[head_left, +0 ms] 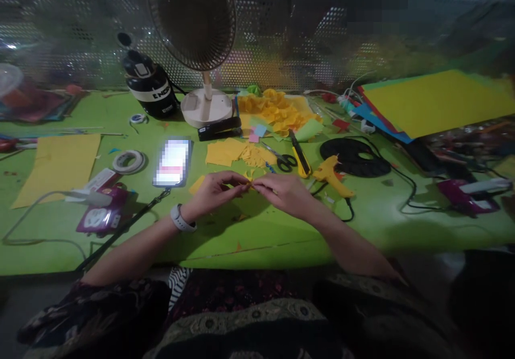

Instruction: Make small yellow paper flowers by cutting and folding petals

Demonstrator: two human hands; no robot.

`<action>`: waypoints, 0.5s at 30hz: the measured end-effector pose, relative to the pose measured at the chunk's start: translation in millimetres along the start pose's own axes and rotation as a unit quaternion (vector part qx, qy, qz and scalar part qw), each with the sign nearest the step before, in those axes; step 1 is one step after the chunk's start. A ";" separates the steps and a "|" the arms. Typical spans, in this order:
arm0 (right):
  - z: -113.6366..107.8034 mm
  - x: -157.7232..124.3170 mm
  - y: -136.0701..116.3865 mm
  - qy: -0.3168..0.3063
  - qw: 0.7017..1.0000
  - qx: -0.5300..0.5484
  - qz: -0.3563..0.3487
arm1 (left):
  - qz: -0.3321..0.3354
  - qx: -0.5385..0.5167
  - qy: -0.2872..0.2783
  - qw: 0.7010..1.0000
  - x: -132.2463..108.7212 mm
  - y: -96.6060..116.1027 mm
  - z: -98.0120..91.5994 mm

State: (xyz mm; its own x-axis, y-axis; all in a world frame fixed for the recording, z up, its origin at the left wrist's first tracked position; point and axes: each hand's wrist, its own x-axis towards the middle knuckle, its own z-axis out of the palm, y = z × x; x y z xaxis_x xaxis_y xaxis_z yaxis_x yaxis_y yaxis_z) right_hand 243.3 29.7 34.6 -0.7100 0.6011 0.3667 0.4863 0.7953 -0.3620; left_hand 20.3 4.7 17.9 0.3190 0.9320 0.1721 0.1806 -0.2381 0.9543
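A small yellow paper piece (250,185) sits just above the green table (249,235), pinched between both hands. The left hand (213,190) and the right hand (281,192) meet fingertip to fingertip, each closed narrowly on it. Just behind lie yellow paper scraps (235,153), scissors (284,160), a yellow utility knife (300,158) and a glue gun (332,175). A phone (173,161) lies to the left.

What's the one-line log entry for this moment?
left hand: pinching yellow paper piece | right hand: pinching same piece | nearby: scissors, glue gun, phone | surface: green table
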 end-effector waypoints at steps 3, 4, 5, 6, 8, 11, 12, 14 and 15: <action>-0.2 0.4 -0.7 -0.007 1.000 0.013 0.004 | -0.009 -0.010 -0.006 1.000 -0.3 -2.1 -0.2; -0.6 0.8 -1.2 -0.009 1.000 0.017 0.007 | -0.013 -0.013 -0.008 1.000 -0.3 -3.2 -0.3; -1.1 1.1 -1.7 -0.013 1.000 0.022 0.011 | -0.015 -0.016 -0.009 1.000 -0.2 -4.3 -0.4; -2.0 1.6 -2.1 -0.018 0.999 0.027 0.014 | -0.017 -0.017 -0.010 1.000 0.0 -5.2 -0.5; -4.7 2.6 -1.9 -0.023 0.998 0.039 0.031 | -0.022 -0.020 -0.009 1.000 0.7 -6.5 -0.7; -9.9 4.7 2.1 -0.007 0.993 0.063 0.104 | -0.039 -0.027 -0.004 0.999 1.4 -6.3 -0.6; -11.4 5.6 4.4 0.001 0.989 0.062 0.137 | -0.045 -0.023 -0.003 0.999 1.2 -5.9 -0.4; -13.4 7.5 9.0 -0.001 0.981 0.040 0.191 | -0.043 0.001 -0.004 0.999 0.3 -4.9 0.2; -13.7 8.3 11.0 -0.017 0.978 0.024 0.207 | -0.037 0.017 -0.008 0.999 -0.3 -4.4 0.5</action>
State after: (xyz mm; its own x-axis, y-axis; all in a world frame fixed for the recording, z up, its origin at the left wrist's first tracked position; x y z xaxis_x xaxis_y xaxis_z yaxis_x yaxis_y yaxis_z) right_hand 249.7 44.5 45.4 -0.4753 0.8667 0.1516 0.7113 0.4800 -0.5134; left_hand 19.8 5.3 13.6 0.3184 0.9429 0.0978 0.2346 -0.1783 0.9556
